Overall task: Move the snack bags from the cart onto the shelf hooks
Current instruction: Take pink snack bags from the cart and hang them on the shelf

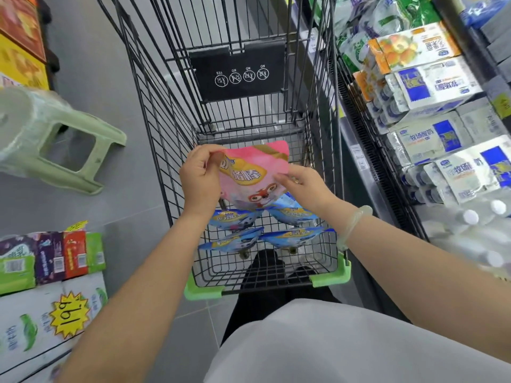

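A pink snack bag (253,172) with a yellow label and a cartoon face is held above the black wire cart (177,111). My left hand (200,176) pinches its upper left corner, and my right hand (302,185) grips its right edge. Under it, several blue snack bags (293,234) lie on the cart's floor near the handle end. No shelf hooks show in this view.
A shelf of white and blue milk cartons (434,87) and bottles runs along the right of the cart. A pale green plastic stool (55,145) stands on the grey floor at left. Stacked boxes with a yellow price tag (70,313) sit at lower left.
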{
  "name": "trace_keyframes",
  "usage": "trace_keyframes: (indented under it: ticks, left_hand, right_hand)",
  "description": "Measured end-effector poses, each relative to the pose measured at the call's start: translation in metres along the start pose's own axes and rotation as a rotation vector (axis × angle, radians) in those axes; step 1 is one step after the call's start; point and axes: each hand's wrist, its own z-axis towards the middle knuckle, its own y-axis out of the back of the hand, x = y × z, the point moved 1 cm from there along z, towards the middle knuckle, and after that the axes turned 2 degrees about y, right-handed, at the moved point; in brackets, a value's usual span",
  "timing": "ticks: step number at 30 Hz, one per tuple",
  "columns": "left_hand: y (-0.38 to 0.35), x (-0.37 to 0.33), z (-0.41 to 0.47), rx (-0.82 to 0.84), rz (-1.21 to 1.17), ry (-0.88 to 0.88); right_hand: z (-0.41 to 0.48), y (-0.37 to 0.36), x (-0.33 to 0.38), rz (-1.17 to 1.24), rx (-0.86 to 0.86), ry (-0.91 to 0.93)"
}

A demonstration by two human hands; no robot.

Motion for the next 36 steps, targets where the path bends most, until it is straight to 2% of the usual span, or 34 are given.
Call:
trace_keyframes:
  ticks: [6, 7, 9, 12, 14, 16, 19, 21, 22, 25, 28, 31, 34, 36]
  left_hand:
    - [-0.002, 0.035, -0.001, -0.059, 0.078, 0.196]
    - [-0.003, 0.047, -0.002, -0.068, 0.088, 0.290]
    - [-0.006, 0.076, -0.003, -0.024, 0.129, 0.599]
    - [-0.011, 0.116, -0.016, 0.243, 0.247, 1.122]
    - [-0.014, 0.134, -0.030, 0.308, 0.187, 1.321]
    - [-0.015, 0.147, -0.040, 0.203, 0.052, 1.411]
    - [-0.022, 0.160, -0.043, 0.023, -0.243, 1.387]
    - [-0.030, 0.166, -0.040, -0.018, -0.457, 1.271]
    - [-0.034, 0.169, -0.038, -0.015, -0.457, 1.200]
    - [-0.043, 0.183, -0.036, 0.025, -0.211, 1.109]
    - [-0.046, 0.207, -0.034, 0.128, 0.022, 1.165]
    - [-0.050, 0.226, -0.031, 0.230, 0.110, 1.162]
    - [-0.051, 0.238, -0.024, 0.253, 0.198, 1.145]
    - [-0.056, 0.244, -0.021, 0.271, 0.156, 1.129]
  right_hand:
    - [0.001, 0.003, 0.000, -0.197, -0.208, 0.010]
    - [0.001, 0.007, -0.004, -0.248, -0.238, 0.000]
    - [0.000, 0.018, -0.012, -0.303, -0.296, -0.035]
    - [-0.003, 0.031, -0.027, -0.317, -0.342, -0.071]
    - [-0.006, 0.035, -0.036, -0.315, -0.361, -0.098]
    - [-0.009, 0.038, -0.043, -0.261, -0.411, -0.132]
    - [-0.012, 0.041, -0.051, -0.187, -0.465, -0.216]
    - [-0.012, 0.040, -0.054, -0.191, -0.465, -0.235]
    - [-0.012, 0.039, -0.055, -0.190, -0.466, -0.239]
    - [-0.010, 0.036, -0.058, -0.161, -0.481, -0.225]
    - [-0.009, 0.033, -0.061, -0.152, -0.489, -0.237]
    - [-0.012, 0.032, -0.063, -0.161, -0.501, -0.252]
    - [-0.014, 0.032, -0.065, -0.141, -0.491, -0.275]
    - [-0.017, 0.033, -0.064, -0.133, -0.474, -0.288]
